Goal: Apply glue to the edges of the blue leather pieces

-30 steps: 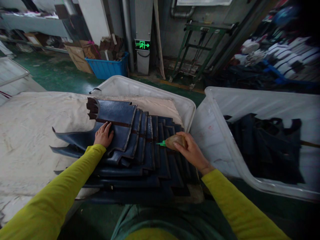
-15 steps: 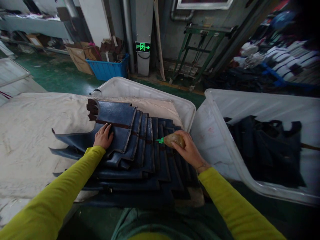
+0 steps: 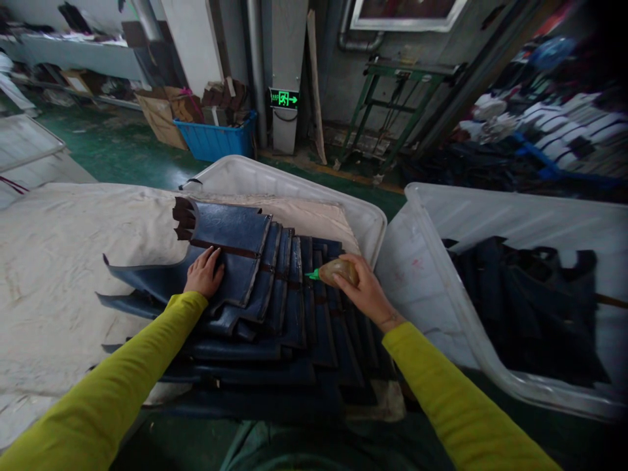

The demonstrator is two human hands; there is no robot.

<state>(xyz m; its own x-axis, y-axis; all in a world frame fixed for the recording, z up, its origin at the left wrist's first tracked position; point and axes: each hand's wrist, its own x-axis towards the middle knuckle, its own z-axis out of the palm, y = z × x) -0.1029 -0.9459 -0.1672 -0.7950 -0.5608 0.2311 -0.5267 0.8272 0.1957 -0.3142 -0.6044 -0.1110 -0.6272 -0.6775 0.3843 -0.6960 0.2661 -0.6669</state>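
Several dark blue leather-like pieces (image 3: 230,226) with brown strips lie overlapped like a fan on a cream cloth (image 3: 73,261). My left hand (image 3: 204,271) rests flat on the uppermost piece, fingers slightly spread, below its brown strip. In my right hand (image 3: 360,284) is a squeeze bottle (image 3: 337,272), amber-brown with a green nozzle. It is tipped nearly level, and the nozzle points left, over the stepped edges right of the top piece. Whether the tip touches them I cannot tell.
A white tub (image 3: 471,327) at the right holds dark blue pieces. Another white tub (image 3: 304,180) stands behind the stack under the cloth. Farther back are a blue crate (image 3: 220,139), cardboard boxes and a green metal stand (image 3: 402,72). At the far left edge part of a person (image 3: 14,85) shows.
My right hand and the bottle have shifted slightly left relative to the stack. My left hand stays on the top piece. The whole view has tilted a little, and a person's leg now shows at the far left.
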